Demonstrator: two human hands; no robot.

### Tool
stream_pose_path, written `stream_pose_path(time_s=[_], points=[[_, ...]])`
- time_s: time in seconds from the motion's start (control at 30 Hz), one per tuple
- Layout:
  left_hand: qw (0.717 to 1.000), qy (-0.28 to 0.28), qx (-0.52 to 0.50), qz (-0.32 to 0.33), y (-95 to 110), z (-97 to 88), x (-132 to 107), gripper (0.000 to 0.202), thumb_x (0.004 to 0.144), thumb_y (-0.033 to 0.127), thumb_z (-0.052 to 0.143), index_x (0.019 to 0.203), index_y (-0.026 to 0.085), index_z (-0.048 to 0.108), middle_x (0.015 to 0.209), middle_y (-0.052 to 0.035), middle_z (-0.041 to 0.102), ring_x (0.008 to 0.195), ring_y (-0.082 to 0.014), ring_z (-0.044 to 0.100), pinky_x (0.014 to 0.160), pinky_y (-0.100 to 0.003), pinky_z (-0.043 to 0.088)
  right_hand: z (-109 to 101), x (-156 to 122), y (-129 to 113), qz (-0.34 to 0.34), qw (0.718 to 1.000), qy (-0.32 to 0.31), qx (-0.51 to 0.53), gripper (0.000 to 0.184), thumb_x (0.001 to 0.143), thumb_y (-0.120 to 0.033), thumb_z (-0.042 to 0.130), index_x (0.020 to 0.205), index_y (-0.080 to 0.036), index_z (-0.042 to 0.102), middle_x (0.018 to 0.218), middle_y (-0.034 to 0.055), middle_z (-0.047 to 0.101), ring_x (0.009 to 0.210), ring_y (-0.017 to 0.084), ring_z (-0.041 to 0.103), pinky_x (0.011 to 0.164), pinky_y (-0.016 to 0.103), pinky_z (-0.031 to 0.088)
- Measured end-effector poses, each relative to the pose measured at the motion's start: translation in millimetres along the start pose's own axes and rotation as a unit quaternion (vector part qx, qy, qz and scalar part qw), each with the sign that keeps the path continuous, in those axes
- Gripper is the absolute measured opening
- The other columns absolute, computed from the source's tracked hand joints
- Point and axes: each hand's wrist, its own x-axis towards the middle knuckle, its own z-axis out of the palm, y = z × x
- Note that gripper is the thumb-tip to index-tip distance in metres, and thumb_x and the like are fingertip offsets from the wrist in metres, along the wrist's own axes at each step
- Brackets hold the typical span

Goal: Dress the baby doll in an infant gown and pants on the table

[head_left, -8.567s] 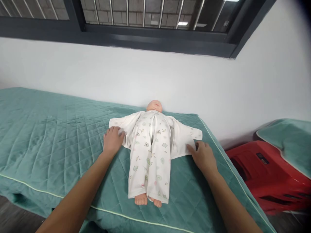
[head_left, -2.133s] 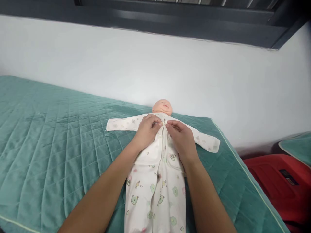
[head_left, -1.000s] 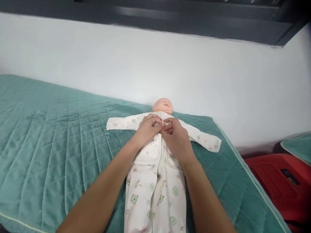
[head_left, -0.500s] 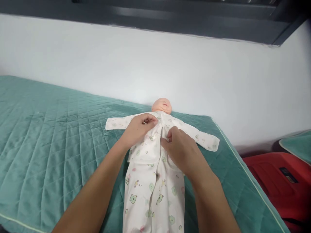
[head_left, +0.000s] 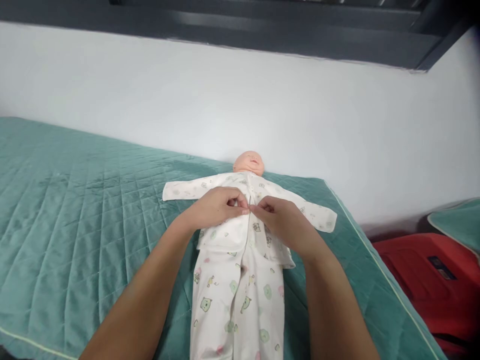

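Observation:
A baby doll point(head_left: 249, 163) lies on its back on a green quilted bed cover point(head_left: 82, 210), head toward the wall. It wears a white printed top point(head_left: 228, 232) with sleeves spread sideways and matching trousers point(head_left: 240, 300). My left hand point(head_left: 215, 207) pinches the left front edge of the top at mid-chest. My right hand point(head_left: 279, 222) pinches the right front edge, fingertips meeting the left hand's at the centre seam.
A white wall point(head_left: 262, 110) runs right behind the doll's head under a dark window frame point(head_left: 262, 30). A red plastic object point(head_left: 423, 285) sits low at the right beside the bed, with another green cover point(head_left: 457, 225) beyond it.
Both hands have slid from the doll's collar down to mid-chest along the front opening. The top's front panels now lie closed over the upper chest.

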Motion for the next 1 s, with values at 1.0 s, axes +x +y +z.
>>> stream_pose_path(time_s=[1.0], points=[[0.990,-0.021,-0.124,-0.056,4.5,0.5,-2.1,0.016,0.080,0.034,0.067,0.080,0.018,0.066,0.074,-0.0016,0.068,0.072,-0.0151,0.062,0.065,-0.026,0.046,19.3,4.2,0.4,0.035,0.948,-0.018,0.316,0.033,0.089,-0.047,0.059,0.071,-0.020,0.054,0.062,0.0013,0.067,0.049,0.013,0.062,0.045,0.021,0.042]])
